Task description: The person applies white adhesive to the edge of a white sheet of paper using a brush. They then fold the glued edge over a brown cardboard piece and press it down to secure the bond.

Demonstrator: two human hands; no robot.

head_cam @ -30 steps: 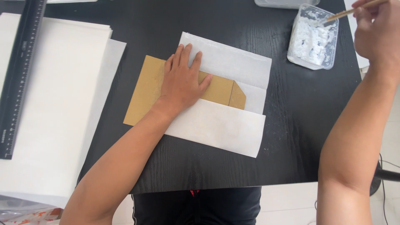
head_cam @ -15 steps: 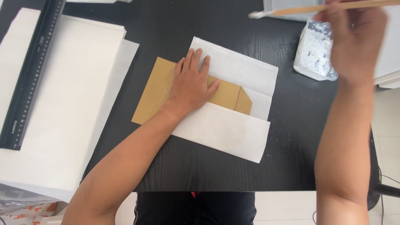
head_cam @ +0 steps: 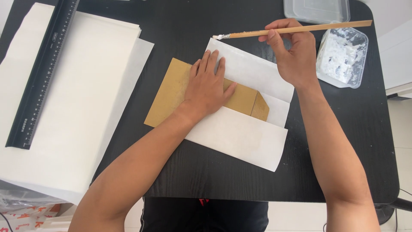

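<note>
- Brush [head_cam: 296,29] work is what I have in hand: my right hand [head_cam: 294,56] pinches the long wooden handle between thumb and fingers, closed on it, with the white-loaded tip hanging over the upper left corner of the white sheet [head_cam: 244,111].
- My left hand [head_cam: 209,86] lies flat, fingers spread and holding nothing, pressing the brown card [head_cam: 171,92] down where it sits inside the folded white sheet.
- The card lies near the middle of the black table [head_cam: 214,34], its left part bare, its right part tucked between the upper and lower white flaps; its clipped corner shows at the right.
- The open tub of white paste [head_cam: 343,56] stands just right of my right hand, with a clear lid or second tray [head_cam: 315,10] behind it.
- To do this well, I judge I should keep the left palm firm so that card and sheet do not slide apart, and lay the paste thinly along the flap edge, stroking outward off the paper.
- I would keep my left fingertips clear of the bristles, since they rest close to the brush tip.
- A stack of white paper [head_cam: 73,103] with a black ruler [head_cam: 45,73] across it lies well to the left, out of the way.
</note>
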